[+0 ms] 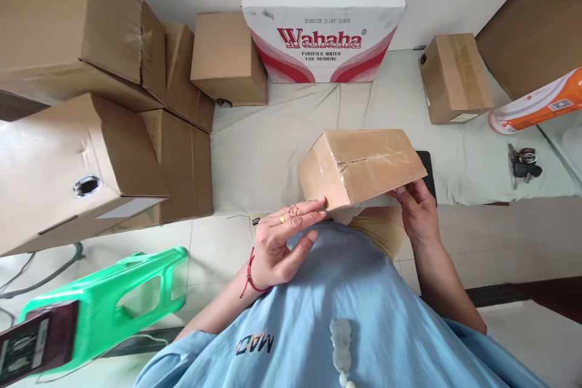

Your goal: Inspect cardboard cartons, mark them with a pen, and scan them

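Observation:
A taped brown cardboard box (361, 165) is tilted over the near edge of a table covered with a pale cloth (264, 151). My left hand (284, 242) touches the box's near left corner with stretched fingers; a ring and a red wrist cord show. My right hand (418, 212) grips the box's near right edge, fingers curled under it. A black flat object (428, 173) lies partly hidden behind the box.
Large cardboard boxes (77, 103) are stacked at the left. A white Wahaha water carton (324, 30) stands at the back. A small box (454, 77), an orange-white package (539, 103) and keys (524, 163) lie at the right. A green plastic stool (104, 303) stands lower left.

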### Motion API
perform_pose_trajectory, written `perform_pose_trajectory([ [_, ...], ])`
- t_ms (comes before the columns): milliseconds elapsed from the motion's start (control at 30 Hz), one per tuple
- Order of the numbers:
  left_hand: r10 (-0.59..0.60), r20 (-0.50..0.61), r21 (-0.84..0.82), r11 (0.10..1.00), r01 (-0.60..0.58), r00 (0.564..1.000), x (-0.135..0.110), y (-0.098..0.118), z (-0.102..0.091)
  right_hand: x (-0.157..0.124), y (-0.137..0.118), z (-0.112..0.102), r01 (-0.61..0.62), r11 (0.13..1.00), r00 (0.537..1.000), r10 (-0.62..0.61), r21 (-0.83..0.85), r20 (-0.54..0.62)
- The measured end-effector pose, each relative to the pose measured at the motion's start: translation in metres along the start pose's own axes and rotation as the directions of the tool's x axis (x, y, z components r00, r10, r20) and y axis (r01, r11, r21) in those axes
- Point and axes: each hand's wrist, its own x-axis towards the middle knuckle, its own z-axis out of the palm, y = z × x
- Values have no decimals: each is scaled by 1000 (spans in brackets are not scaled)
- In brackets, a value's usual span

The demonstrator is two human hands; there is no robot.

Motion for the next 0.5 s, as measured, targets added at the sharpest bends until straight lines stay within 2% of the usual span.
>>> perform_pose_trajectory([
  [100, -13, -131, 15, 1000, 15, 991, 0, -9, 9, -2, 4, -2, 25, 1000, 1000, -25, -2, -9],
  [167, -74, -279, 35, 996, 87, 958, -1, -21, 11, -7, 6, 0, 34, 999, 999, -34, -22, -6],
  [233, -144, -380, 51, 983, 177, 914, 0, -34, 8, -13, 8, 4, 26, 999, 1000, -26, -30, 11],
  [367, -264, -389, -8, 959, 283, 883, 4, -54, -2, -19, 11, 15, 48, 996, 996, -42, -79, 75],
  [500, -315, -400, -209, 946, 249, 861, 4, -60, -4, -19, 3, 18, 123, 982, 984, -102, -146, 143],
])
